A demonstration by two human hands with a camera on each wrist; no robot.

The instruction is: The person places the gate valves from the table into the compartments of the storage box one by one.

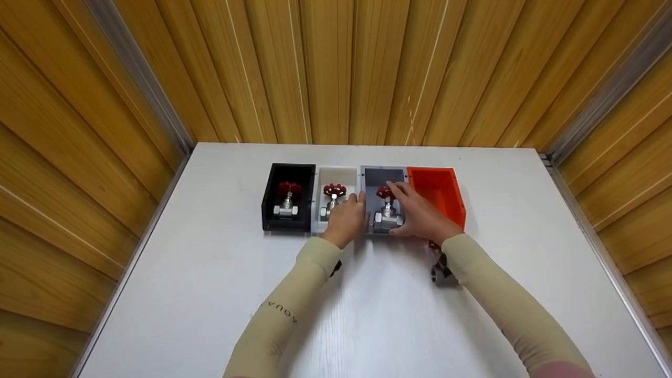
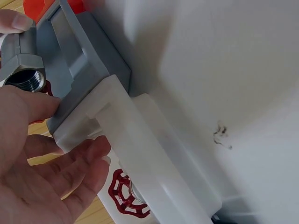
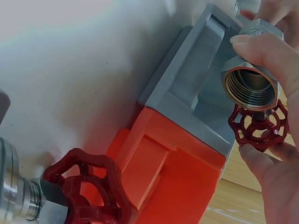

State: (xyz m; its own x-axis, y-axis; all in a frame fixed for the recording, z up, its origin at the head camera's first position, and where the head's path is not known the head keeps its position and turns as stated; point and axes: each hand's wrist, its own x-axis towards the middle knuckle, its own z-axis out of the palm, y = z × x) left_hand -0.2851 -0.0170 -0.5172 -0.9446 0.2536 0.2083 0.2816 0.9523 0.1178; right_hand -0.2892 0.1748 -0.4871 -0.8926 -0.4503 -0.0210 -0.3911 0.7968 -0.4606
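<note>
A silver valve (image 1: 387,219) with a red handwheel (image 1: 384,192) is gripped by the right fingers (image 3: 257,161) at the mouth of the gray bin (image 1: 386,176), its 2 threaded ports (image 3: 250,88) open at opposite ends.

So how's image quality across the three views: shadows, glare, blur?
Head: soft shadows on the white table, black bin dark inside; left wrist: broad soft shadow on the table beside the grey bin; right wrist: washed-out bright patch at top left, threads inside the held valve still readable; no heavy blur in any view.
</note>
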